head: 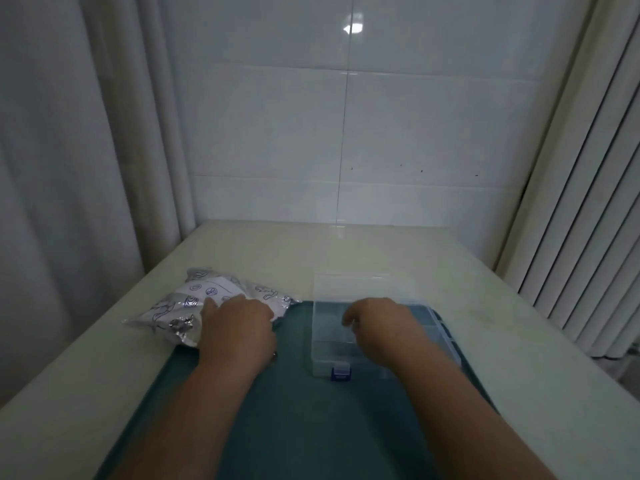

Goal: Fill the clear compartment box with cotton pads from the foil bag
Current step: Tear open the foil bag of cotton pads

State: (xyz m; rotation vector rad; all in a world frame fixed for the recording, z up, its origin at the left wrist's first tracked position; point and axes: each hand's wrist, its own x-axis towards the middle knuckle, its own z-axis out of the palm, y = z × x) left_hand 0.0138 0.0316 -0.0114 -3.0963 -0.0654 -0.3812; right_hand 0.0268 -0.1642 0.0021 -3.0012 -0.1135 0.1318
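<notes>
No brand name or readable writing can be made out; the foil bag [207, 306] is printed only with dark blue swirl and circle motifs on a white panel, and the silver foil is crumpled at its near-left corner. The clear compartment box [363, 327] carries no legible label; a blue latch [341, 373] is seen at the middle of its near edge.

The clear compartment box is taken as the landmark. It is set on a teal mat [294, 410], which is laid on a pale table [346, 247]. Its lid appears to be opened back toward the far side, and its compartments look empty, though the plastic is too faint for this to be certain.

The foil bag is placed to the left of the box, near it but not touching, partly on the mat's far-left corner and partly on the bare table.

The left hand [239, 330] is laid palm-down on the near-right part of the bag, fingers loosely spread and bent; whether anything is gripped cannot be told. The right hand [377, 327] is held over the box, fingers curled downward in a half-closed shape; contact with the box cannot be told, and nothing is seen held in it.
</notes>
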